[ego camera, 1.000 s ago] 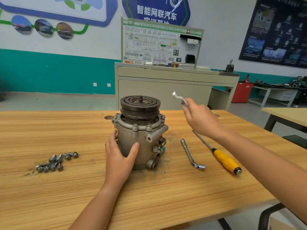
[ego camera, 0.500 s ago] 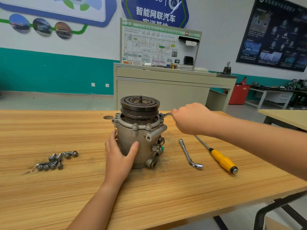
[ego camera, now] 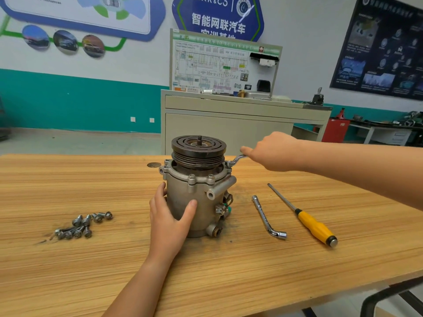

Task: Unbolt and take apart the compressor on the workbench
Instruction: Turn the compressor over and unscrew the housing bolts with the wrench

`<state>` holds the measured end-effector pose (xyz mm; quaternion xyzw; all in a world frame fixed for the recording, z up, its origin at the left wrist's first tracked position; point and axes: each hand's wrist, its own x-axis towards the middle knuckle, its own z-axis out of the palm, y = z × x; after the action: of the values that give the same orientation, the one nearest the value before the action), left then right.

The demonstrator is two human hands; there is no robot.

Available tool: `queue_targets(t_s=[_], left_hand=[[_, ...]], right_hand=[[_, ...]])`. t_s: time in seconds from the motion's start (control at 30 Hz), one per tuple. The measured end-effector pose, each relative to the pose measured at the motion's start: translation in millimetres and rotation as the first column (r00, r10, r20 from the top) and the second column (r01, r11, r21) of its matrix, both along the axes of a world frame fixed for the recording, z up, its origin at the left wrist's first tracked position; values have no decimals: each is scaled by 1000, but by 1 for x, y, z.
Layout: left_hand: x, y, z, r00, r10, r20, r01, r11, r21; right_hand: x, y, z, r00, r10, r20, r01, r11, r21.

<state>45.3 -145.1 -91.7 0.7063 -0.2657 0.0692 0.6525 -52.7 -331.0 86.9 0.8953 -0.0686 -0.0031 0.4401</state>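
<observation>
1 wrench (ego camera: 236, 160), right hand (ego camera: 274, 152); compressor (ego camera: 202, 193), left hand (ego camera: 169, 221)

Right hand (ego camera: 274, 152) lowered wrench (ego camera: 237, 159) onto compressor (ego camera: 201, 188) flange bolt.

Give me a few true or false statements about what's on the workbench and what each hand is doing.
1. The left hand holds the compressor. True.
2. The right hand holds the yellow-handled screwdriver. False: it holds a small wrench at the compressor's flange; the screwdriver lies on the workbench.
3. Loose bolts lie left of the compressor. True.
4. The compressor lies on its side. False: it stands upright, pulley on top.
</observation>
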Motion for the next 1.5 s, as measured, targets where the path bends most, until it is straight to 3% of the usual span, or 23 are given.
queue_targets(t_s=[0.2,0.33,0.4,0.53,0.57,0.63,0.73,0.83,1.13,1.37,1.5], left_hand=[[0,-1,-1,1000,1,8,-1,1000,26],[1,0,0,1000,12,16,-13,999,34],[0,0,1,1000,13,11,-14,999,31],[0,0,1,1000,14,6,-14,1000,20],[1,0,0,1000,12,5,-12,1000,21],[0,0,-1,1000,8,5,-8,1000,17],[0,0,-1,1000,9,10,-9,1000,9],[0,0,0,1000,4,3,-4,1000,7],[-1,0,1,1000,8,-3,-8,1000,7],[-2,-1,2,1000,-7,-9,7,1000,-7],[-1,-1,2,1000,-2,2,2,1000,-8]], right_hand=[[33,-23,-24,957,196,215,-223,969,107],[44,-19,-35,768,418,485,-504,862,54],[41,-18,-33,756,359,547,-504,853,135],[18,-11,-20,626,-60,778,-440,796,415],[9,-7,-19,624,-107,774,-432,778,455],[-12,3,-21,710,-117,694,-336,811,480],[-37,25,-29,857,-138,497,-97,904,417],[-41,44,-31,926,-173,334,44,932,361],[-26,67,-8,981,-182,64,172,976,137],[-24,64,-4,992,-123,-7,123,992,33],[-21,59,-1,994,-102,-27,104,993,59]])
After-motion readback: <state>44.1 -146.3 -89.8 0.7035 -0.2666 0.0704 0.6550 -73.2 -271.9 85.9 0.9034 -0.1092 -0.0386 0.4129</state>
